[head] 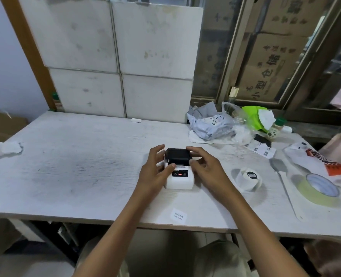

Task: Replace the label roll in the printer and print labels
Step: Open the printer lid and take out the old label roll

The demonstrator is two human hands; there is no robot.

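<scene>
A small white label printer (180,179) with a black lid (177,154) sits in the middle of the white table (75,166). A red light shows on its front panel. My left hand (155,168) grips the printer's left side, thumb on the front edge of the lid. My right hand (203,166) holds the right side, fingers resting on the lid. A white label roll (248,177) with a dark core stands on the table to the right of the printer. One printed label (178,215) lies near the table's front edge.
A roll of pale green tape (319,189) and a long flat strip (285,184) lie at the right. Crumpled bags (211,124), a green package (252,116) and a small bottle (275,129) crowd the back right. Crumpled white paper (5,148) lies at the far left.
</scene>
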